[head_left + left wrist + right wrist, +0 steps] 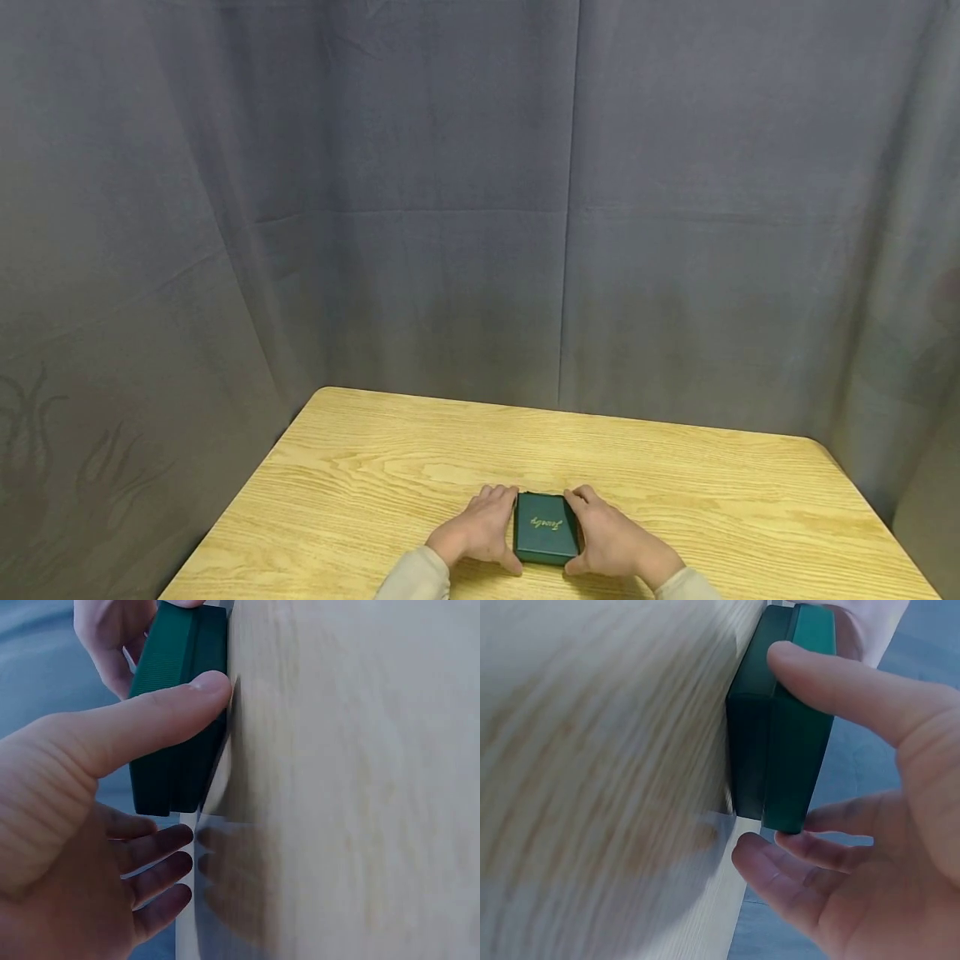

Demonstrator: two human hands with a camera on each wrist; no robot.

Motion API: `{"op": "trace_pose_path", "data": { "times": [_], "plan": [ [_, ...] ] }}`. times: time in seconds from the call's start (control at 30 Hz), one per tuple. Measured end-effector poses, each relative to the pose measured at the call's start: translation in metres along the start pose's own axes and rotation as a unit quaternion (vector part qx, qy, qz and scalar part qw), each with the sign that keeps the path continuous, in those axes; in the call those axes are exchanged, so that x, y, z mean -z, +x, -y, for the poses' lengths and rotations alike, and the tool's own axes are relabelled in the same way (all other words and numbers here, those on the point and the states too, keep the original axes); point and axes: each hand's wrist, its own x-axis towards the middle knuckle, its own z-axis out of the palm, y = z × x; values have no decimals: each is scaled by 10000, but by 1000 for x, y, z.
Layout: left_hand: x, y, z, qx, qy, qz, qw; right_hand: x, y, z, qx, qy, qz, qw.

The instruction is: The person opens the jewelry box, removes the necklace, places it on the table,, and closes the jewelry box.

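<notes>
A dark green jewelry box [547, 526] with gold script on its lid sits shut at the near middle of the wooden table [420, 433]. My left hand [483, 527] holds its left side, thumb at the near corner and index finger toward the far one. From the opposite side, my right hand [606, 533] grips it the same way. In the left wrist view the thumb [169, 712] crosses the side of the box, while several fingers spread beyond it. The right wrist view has the thumb [817, 679] against the box's edge and a seam between lid and base.
Grey curtains [450, 208] hang behind the table and along both sides. The table's rounded far corners show at left and right. Light sleeves [416, 575] cover both wrists.
</notes>
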Motion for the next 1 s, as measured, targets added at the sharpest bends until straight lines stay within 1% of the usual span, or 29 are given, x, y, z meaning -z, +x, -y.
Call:
{"op": "trace_pose_path", "data": {
  "times": [0.13,0.27,0.37,0.47,0.63,1.0],
  "plan": [
    [-2,1,0,51,-95,-4,9999,-1,2,-2,-9,46,32,10000],
    [-4,4,1,-10,-7,-52,10000,-2,3,-3,-8,121,47,9999],
    [-5,6,2,-67,-51,-39,10000,-3,4,-3,-15,188,69,9998],
    [-5,6,3,-48,-320,13,9995,-3,5,-4,0,200,71,9998],
    [-4,7,3,-28,-731,8,9973,-2,5,-4,95,178,8,9998],
    [-5,6,6,-105,-1045,-12,9945,-2,3,-6,122,212,1,9997]
  ]
}}
